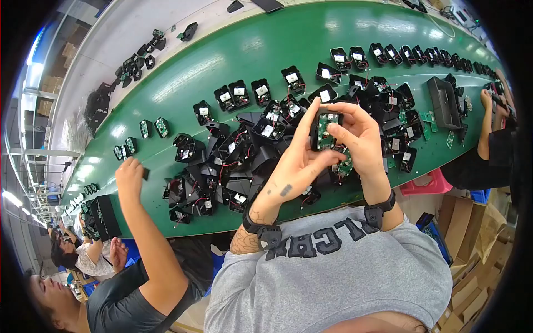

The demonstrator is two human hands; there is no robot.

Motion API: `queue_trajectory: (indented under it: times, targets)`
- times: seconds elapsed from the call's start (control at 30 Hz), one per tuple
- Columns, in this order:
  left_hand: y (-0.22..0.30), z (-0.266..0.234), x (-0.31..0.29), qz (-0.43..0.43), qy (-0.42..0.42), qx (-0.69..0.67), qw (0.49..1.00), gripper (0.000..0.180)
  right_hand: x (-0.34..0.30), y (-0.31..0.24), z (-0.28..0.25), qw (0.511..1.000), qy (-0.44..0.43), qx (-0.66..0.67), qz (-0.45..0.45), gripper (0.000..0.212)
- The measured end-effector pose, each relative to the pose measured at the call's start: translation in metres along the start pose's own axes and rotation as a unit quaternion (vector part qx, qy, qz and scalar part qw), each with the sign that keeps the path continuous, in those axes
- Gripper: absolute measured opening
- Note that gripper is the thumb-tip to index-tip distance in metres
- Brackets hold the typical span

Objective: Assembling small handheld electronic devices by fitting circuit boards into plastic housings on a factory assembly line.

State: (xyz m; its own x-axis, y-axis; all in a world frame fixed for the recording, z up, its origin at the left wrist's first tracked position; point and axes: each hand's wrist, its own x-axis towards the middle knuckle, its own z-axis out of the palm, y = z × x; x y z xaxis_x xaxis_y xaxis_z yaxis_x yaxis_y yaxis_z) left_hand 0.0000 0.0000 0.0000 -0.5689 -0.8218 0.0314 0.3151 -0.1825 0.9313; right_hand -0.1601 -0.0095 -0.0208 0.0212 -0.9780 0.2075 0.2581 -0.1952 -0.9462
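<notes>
Both of my hands are raised over the near side of the green bench, around a black plastic housing with a green circuit board [323, 134] in it. My left hand [300, 166] supports the housing along its left side and lower end, index finger stretched along the edge. My right hand [360, 136] wraps the far and right sides, with its thumb pressed on the board's face. Below the hands, partly covered by them, lies a heap of black housings [266, 130] with white parts and red wires.
On the green bench [183, 111], housings [391, 54] stand in a curved row along the far side. A black tray [442, 100] and loose green boards [426, 123] lie to the right. At left a co-worker's hand [130, 173] holds a dark piece. Cardboard boxes [466, 227] stand lower right.
</notes>
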Motion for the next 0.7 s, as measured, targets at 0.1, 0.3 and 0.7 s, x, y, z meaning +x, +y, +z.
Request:
queue_trajectory:
  times: [0.1,0.3,0.7]
  targets:
    - [0.0,0.002,-0.006,-0.024,0.047,0.003,0.999,0.075,-0.001,-0.008,0.0,0.997,-0.02,0.014,0.071,0.041]
    - [0.007,0.008,-0.021,-0.026,0.038,0.159,0.986,0.074,-0.004,-0.016,-0.003,0.989,-0.096,0.033,0.104,0.04]
    - [0.018,0.026,-0.04,0.179,0.102,0.288,0.935,0.061,-0.034,-0.06,0.035,0.999,-0.017,-0.031,-0.015,0.034]
